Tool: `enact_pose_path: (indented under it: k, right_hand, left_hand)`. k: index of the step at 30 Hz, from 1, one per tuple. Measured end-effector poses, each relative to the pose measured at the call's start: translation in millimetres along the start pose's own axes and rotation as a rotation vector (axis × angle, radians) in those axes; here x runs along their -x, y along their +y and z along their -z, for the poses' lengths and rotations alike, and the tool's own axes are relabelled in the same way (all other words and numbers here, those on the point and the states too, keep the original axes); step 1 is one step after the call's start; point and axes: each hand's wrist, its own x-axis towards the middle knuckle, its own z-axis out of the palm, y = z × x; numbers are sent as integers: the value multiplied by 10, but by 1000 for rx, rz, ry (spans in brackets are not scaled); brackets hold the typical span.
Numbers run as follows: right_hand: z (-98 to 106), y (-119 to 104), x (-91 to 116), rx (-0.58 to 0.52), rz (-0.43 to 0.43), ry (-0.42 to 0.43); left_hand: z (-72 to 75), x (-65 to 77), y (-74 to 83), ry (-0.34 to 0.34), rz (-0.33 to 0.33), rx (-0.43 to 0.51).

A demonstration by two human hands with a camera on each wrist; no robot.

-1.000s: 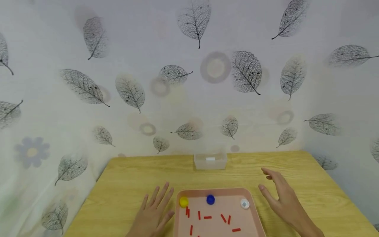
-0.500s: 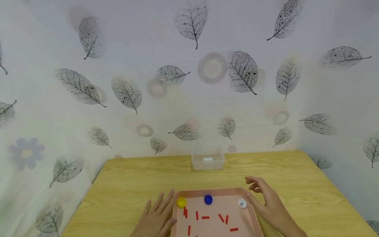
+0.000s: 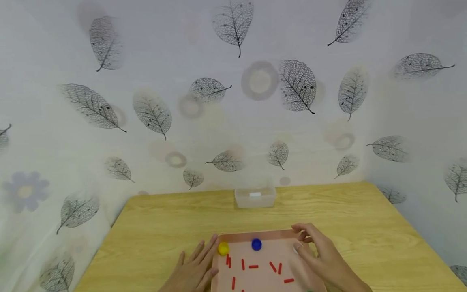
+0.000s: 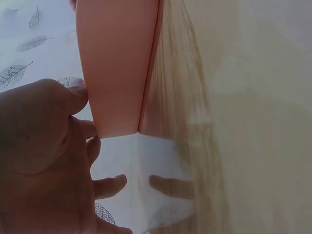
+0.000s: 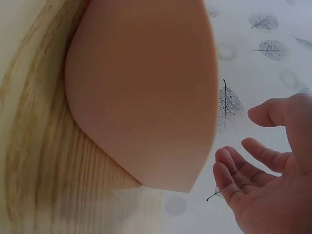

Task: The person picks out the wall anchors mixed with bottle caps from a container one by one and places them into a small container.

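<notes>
A pink tray (image 3: 262, 280) stands at the table's near side in the head view, holding several short red sticks (image 3: 253, 267). Along its far end sit a yellow round cap-like piece (image 3: 223, 249), a blue one (image 3: 256, 244) and a white one (image 3: 295, 248), mostly hidden by my right thumb. My left hand (image 3: 193, 269) lies at the tray's left side, fingers extended; the left wrist view has the thumb right at the tray wall (image 4: 117, 68). Over the far right corner hovers my right hand (image 3: 321, 259), fingers loosely bent, thumb apart from them, holding nothing.
A clear plastic box (image 3: 254, 200) with a white label stands at the back of the wooden table (image 3: 164, 215). Behind it hangs a pale curtain (image 3: 182, 134) printed with leaves. A bit of green shows inside the tray at the bottom edge of the head view.
My right hand has moved left, from beside the tray to over its right corner, covering most of the white piece. The left hand has come in against the tray's left side.
</notes>
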Motion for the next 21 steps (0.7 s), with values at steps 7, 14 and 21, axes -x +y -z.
enact_pose_path:
  k: [7,14,21]
  right_hand:
    - [-58,-33,73,-48,-90,-99]
    - [-109,0,140,-120,32,-202]
    - [-147,26,198,-151,79,-341]
  left_hand:
    - [16,11,46,8,-4,30]
    - [-31,32,112,-15,21,47]
    - [-54,58,98,-10,17,63]
